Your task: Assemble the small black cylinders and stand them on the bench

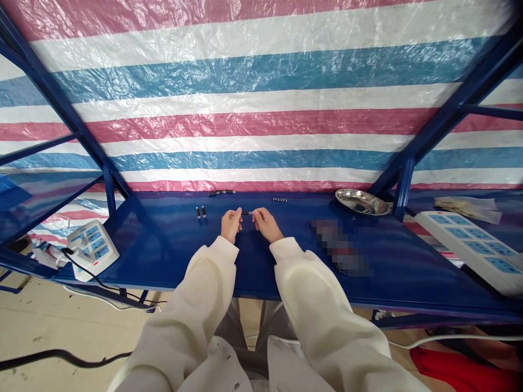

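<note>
Over the middle of the blue table (155, 239), a short black pen-like tube (247, 213) spans the gap between my two hands. My left hand (232, 223) pinches its left end between thumb and fingers. At the other end, the closed fingers of my right hand (263, 222) grip the tube, and a pale tip shows there. Left of my hands stand two short black cylinders (198, 213) with pale tops. Several thin black pieces (221, 192) lie in a line at the table's back edge. A row of small shiny coil-like pieces (280, 201) sits behind my right hand.
At the back right is an oval steel dish (381, 208) with something dark in it. A blurred-out dark item (342, 247) lies nearer. White power strips (95, 251) flank the table, and a plastic bag (469, 208) lies far right. Blue frame posts rise on both sides.
</note>
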{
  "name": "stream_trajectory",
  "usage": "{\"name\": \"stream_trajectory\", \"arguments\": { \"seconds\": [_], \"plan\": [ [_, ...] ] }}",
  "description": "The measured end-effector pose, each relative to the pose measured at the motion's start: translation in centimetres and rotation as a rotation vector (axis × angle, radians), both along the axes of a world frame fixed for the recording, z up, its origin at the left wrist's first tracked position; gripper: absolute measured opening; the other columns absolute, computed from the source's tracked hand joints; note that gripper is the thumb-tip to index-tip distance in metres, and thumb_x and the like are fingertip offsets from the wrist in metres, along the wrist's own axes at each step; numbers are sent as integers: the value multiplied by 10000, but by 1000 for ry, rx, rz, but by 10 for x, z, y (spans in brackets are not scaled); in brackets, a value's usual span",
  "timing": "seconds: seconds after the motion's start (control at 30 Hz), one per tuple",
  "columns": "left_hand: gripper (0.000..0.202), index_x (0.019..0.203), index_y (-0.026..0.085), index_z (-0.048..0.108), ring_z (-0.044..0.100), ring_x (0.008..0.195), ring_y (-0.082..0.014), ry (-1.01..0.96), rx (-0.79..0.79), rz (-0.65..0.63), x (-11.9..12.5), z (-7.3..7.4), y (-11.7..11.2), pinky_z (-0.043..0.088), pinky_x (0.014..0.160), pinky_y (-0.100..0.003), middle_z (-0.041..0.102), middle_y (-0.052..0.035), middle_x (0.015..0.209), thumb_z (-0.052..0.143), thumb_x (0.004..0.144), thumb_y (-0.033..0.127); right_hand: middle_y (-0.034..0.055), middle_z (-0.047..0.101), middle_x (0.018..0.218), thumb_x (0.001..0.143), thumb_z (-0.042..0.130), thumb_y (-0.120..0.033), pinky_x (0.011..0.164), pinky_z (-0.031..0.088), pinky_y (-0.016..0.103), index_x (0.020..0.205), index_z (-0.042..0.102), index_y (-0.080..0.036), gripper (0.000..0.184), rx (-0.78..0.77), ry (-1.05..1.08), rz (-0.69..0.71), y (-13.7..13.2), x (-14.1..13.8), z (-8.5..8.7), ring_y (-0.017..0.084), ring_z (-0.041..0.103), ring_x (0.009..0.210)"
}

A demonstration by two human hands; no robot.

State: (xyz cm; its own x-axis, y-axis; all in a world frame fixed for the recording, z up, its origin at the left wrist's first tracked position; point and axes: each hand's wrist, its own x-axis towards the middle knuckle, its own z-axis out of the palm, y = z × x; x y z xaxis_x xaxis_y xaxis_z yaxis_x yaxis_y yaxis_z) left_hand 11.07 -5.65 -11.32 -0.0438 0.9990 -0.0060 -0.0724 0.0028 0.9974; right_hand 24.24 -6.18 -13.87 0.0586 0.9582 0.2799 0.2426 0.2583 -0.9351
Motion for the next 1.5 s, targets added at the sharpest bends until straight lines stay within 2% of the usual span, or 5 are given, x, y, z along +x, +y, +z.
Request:
{"name": "stream_trajectory", "arguments": {
  "seconds": [0.43, 0.53, 0.7, 1.13, 1.5],
  "plan": [
    [322, 723, 156, 536, 401, 352, -32, -28, 150, 201, -2, 0, 1, 305, 355, -186, 499, 59, 546, 667, 690, 449, 65, 596, 888, 800, 512, -272, 661, 450, 295, 811, 603, -207, 113, 116, -555, -100, -3, 9, -1, 169, 568, 730],
    [298, 720, 152, 553, 420, 370, -37, -9, 116, 150, -1, 1, 0, 316, 359, -185, 528, 47, 560, 705, 654, 400, 59, 607, 796, 809, 489, -291, 670, 453, 305, 840, 604, -194, 153, 90, -420, -186, -1, 10, 0, 177, 569, 712],
    [281, 727, 142, 573, 443, 373, -45, 13, 83, -34, 2, 1, -3, 311, 351, -186, 562, 29, 580, 711, 642, 372, 44, 636, 787, 805, 476, -414, 657, 458, 299, 875, 596, -184, 269, 110, -145, 37, 3, 5, 0, 157, 565, 669],
    [330, 731, 158, 505, 425, 317, -49, -63, -85, -107, 1, 3, -2, 217, 327, -175, 479, 61, 471, 575, 769, 478, -15, 584, 642, 728, 556, -411, 592, 414, 265, 776, 592, -196, 223, 17, -272, 182, -1, 5, 1, 123, 486, 576],
    [190, 704, 168, 472, 395, 308, -40, -19, -80, 29, 0, -2, -1, 253, 366, -168, 489, 59, 487, 462, 825, 314, 57, 669, 768, 768, 571, -252, 685, 436, 278, 768, 630, -177, 95, -83, -612, -303, 70, 43, 12, 180, 599, 735]
  ]
}}
